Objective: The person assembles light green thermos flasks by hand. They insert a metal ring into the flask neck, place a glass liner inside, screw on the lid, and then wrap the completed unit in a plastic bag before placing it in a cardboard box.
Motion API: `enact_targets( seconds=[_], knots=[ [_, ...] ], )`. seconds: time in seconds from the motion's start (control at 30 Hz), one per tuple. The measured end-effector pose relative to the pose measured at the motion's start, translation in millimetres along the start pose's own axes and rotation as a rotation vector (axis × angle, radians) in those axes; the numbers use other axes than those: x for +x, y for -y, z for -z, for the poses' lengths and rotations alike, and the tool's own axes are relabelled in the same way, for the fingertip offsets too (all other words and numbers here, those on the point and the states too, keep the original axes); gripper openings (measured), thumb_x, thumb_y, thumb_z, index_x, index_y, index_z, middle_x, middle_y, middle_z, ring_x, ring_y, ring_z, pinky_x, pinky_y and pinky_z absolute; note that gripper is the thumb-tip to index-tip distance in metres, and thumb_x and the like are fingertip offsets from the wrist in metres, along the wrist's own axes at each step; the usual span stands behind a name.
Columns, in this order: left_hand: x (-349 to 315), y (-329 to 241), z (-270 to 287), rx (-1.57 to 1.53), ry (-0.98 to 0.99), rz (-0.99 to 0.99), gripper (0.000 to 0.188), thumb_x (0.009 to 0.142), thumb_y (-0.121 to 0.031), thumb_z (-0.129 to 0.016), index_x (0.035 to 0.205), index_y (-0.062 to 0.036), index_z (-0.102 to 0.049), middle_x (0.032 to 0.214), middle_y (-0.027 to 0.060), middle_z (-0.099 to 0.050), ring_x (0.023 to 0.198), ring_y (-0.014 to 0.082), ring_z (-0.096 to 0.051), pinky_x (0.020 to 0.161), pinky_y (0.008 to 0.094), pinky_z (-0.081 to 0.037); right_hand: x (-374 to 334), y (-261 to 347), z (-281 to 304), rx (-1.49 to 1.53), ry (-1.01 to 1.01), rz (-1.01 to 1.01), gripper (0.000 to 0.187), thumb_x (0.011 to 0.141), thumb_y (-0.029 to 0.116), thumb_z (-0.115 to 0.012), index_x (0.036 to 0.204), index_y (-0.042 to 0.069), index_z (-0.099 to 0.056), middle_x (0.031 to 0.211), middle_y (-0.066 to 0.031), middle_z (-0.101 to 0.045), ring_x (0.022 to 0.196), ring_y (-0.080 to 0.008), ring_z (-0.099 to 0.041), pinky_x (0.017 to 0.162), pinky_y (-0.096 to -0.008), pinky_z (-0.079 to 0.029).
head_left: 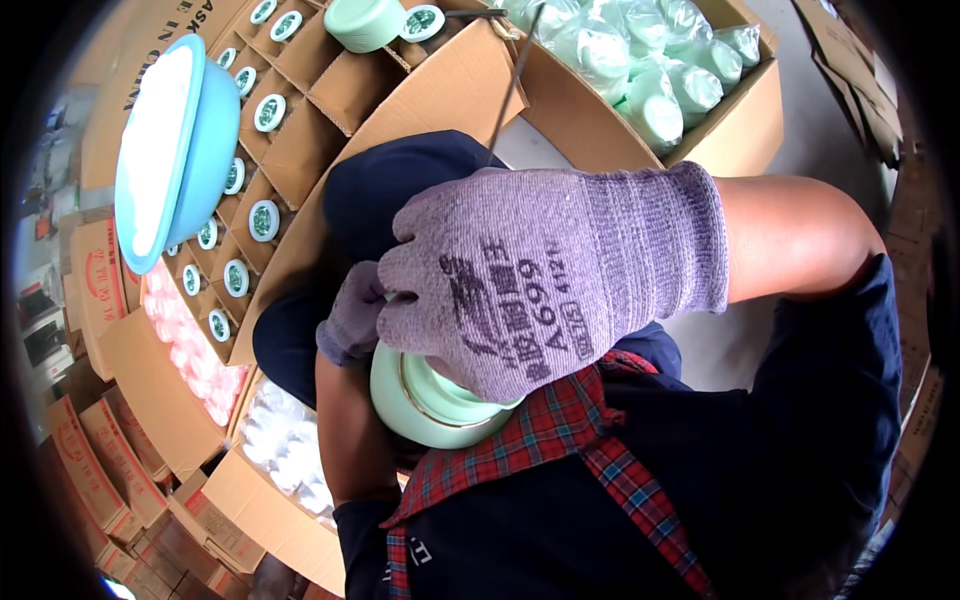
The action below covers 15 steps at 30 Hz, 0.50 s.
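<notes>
My right hand [510, 280], in a grey-purple knit glove, is in front of me with its fingers curled closed. Under its palm edge a round pale-green pot [440, 410] with a thin gold-coloured ring rests in my lap. My left hand [352, 315], gloved alike, is closed just beyond the pot, its fingertips against those of my right hand. Whatever the two hands grip between them is hidden behind the right glove. A thin dark rod or cord [515, 85] rises from behind the right hand; whether I hold it cannot be seen.
Ahead stands a divided carton [320, 90] with several round-topped green containers in its cells. A blue basin [205, 150] rests at its left, a pale-green pot [362, 22] on top. Bagged green items fill a carton [740, 125] at far right. Pink [190, 350] and clear wrapped pieces [285, 440] lie left.
</notes>
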<state>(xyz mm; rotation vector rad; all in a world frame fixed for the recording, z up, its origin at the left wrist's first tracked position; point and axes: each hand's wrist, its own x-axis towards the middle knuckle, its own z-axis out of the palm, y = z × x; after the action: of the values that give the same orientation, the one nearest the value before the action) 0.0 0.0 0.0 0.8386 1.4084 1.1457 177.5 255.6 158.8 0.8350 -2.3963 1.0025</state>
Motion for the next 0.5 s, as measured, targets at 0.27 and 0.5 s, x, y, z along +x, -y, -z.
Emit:
enact_targets(
  seconds=[0.27, 0.5],
  knots=[
    [17.9, -79.0, -27.7, 0.231, 0.096, -0.076, 0.019, 0.086, -0.008, -0.069, 0.103, 0.0014, -0.074, 0.098, 0.0132, -0.076, 0.091, 0.0199, -0.072, 0.083, 0.0324, -0.054, -23.5, -9.4, -26.7, 0.094, -0.010, -0.023, 0.017, 0.074, 0.022, -0.065, 0.070, 0.006, -0.063, 0.082, -0.0067, -0.059, 0.074, -0.0234, -0.061, 0.064, -0.0362, -0.049],
    [13.6, -90.9, -28.5, 0.446, 0.060, -0.096, 0.022, 0.083, -0.011, -0.066, 0.100, 0.0022, -0.073, 0.094, 0.0176, -0.074, 0.087, 0.0304, -0.073, 0.078, 0.0353, -0.055, -23.1, -1.8, -10.4, 0.194, 0.036, -0.088, 0.015, 0.074, 0.023, -0.067, 0.071, 0.009, -0.066, 0.082, -0.0047, -0.060, 0.076, -0.0210, -0.062, 0.065, -0.0337, -0.050]
  ],
)
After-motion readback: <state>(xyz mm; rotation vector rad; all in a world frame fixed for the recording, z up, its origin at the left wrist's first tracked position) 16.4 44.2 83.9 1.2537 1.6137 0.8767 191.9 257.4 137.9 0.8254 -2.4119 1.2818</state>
